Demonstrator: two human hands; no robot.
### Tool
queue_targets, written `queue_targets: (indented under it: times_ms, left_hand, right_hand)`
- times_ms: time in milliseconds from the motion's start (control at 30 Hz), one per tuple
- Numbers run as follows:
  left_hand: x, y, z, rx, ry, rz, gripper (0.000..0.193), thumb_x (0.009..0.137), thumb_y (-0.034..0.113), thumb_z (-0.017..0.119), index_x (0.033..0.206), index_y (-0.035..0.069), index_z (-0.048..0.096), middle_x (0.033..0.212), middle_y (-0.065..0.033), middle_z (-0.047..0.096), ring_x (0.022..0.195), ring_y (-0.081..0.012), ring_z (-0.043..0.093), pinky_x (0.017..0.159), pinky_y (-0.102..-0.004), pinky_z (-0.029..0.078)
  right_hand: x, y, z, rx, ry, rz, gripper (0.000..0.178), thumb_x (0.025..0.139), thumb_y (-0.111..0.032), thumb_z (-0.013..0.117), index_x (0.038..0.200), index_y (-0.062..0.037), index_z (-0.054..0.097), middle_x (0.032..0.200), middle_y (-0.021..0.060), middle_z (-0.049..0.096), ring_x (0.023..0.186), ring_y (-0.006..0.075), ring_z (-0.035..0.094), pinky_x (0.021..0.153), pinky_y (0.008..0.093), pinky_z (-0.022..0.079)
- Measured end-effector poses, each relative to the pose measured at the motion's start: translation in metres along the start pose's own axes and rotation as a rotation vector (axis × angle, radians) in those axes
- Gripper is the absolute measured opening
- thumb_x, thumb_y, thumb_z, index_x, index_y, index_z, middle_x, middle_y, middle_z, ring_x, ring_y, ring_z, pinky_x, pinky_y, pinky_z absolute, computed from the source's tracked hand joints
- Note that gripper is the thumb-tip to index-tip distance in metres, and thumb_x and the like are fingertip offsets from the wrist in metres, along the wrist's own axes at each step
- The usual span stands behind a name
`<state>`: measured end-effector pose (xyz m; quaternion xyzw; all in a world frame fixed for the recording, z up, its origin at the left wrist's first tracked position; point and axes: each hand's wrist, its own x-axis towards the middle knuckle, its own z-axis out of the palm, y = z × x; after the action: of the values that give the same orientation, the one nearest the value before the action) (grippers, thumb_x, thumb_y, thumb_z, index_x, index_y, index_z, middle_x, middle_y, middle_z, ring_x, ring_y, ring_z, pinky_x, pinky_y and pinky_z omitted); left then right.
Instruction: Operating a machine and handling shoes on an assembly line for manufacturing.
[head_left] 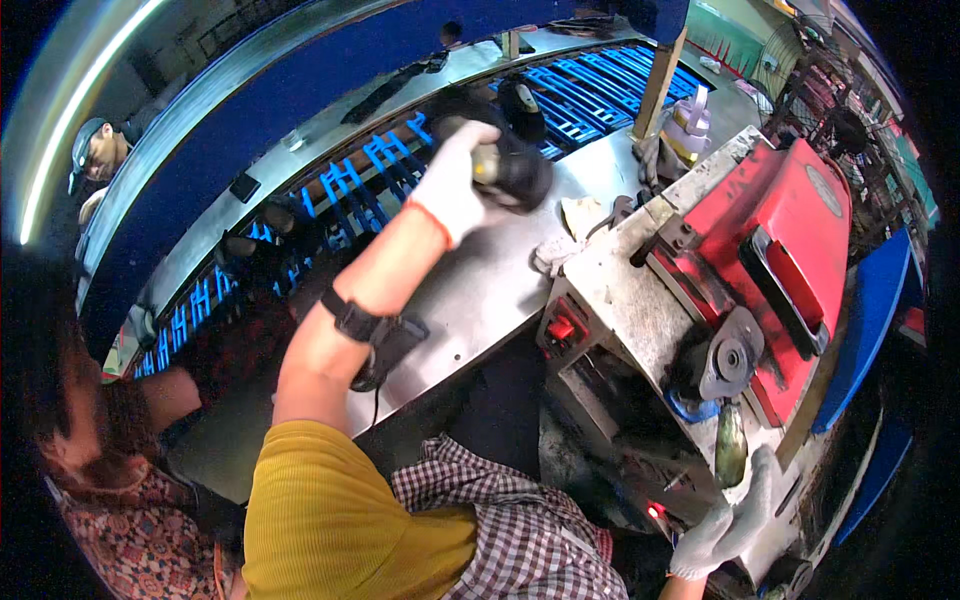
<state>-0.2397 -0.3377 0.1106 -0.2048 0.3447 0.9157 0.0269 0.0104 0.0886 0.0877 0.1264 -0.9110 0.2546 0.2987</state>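
Apparently, the step in hand is a handling one, with a black, rounded, shoe-like item (524, 178) being carried between the rack and the machine; which way it is bound, I cannot tell. The left hand (462, 190), in a white knit glove with an orange-red cuff, holds it above the shiny, pale metal bench (470, 300), near the long rack of bright blue bars (385, 150). The fingers appear wrapped around its paler part, though blur hides their exact placing. Another dark, rounded, shoe-like piece (521, 108) is just behind it at the rack.

Well apart at lower right, the right hand (735, 522), also in a white glove, has its fingers extended and seems to grasp nothing. It lies close below a glossy, dark-green, elongated piece (731, 446) on the machine with the large red cover (800, 235); whether they touch, I cannot tell. A black, round-centred fitting (733, 352) sits just above that piece.

As I judge it, the next move calls for a secure left grasp, a clear path past the neighbouring piece, and right fingers kept mindful of the machine's parts.
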Motion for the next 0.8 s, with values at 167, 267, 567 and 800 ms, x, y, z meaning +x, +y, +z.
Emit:
queue_targets:
  times_ms: [167,267,567,800]
  left_hand:
    - [0.156,0.065,-0.107,0.606,0.416,0.252,0.048,0.076,0.032,0.075,0.117,0.012,0.059,0.113,-0.0068,0.067,0.110,-0.0248,0.064,0.104,-0.0444,0.041]
    - [0.223,0.097,-0.167,1.013,0.599,0.471,0.059,0.076,0.032,0.074,0.126,0.003,0.062,0.127,-0.0149,0.065,0.120,-0.0288,0.060,0.103,-0.0398,0.042]
    - [0.137,0.130,-0.161,1.517,0.349,0.147,0.069,0.090,0.052,0.063,0.147,0.015,0.050,0.134,-0.0114,0.059,0.122,-0.0276,0.056,0.093,-0.0460,0.048]
    - [-0.096,0.090,-0.169,1.527,0.541,0.052,0.113,0.084,0.071,0.062,0.164,0.006,0.018,0.154,-0.0186,0.046,0.133,-0.0321,0.051,0.090,-0.0452,0.051]
  right_hand:
    - [-0.009,0.019,0.029,-0.090,0.000,-0.016,0.056,0.108,-0.033,0.045,0.146,0.0081,0.042,0.145,0.0303,0.048,0.133,0.0441,0.049,0.114,0.0550,0.036]
    - [-0.005,0.024,0.048,0.029,0.068,0.006,0.053,0.108,-0.030,0.045,0.145,0.0064,0.033,0.146,0.0311,0.044,0.130,0.0455,0.049,0.113,0.0575,0.038]
    - [-0.012,0.032,0.060,0.243,0.082,0.032,0.056,0.109,-0.030,0.044,0.149,0.0061,0.027,0.145,0.0336,0.041,0.126,0.0431,0.052,0.107,0.0554,0.048]
    - [-0.014,0.034,0.063,0.106,0.191,0.061,0.056,0.108,-0.025,0.051,0.147,0.0096,0.032,0.146,0.0305,0.044,0.130,0.0433,0.052,0.111,0.0541,0.044]
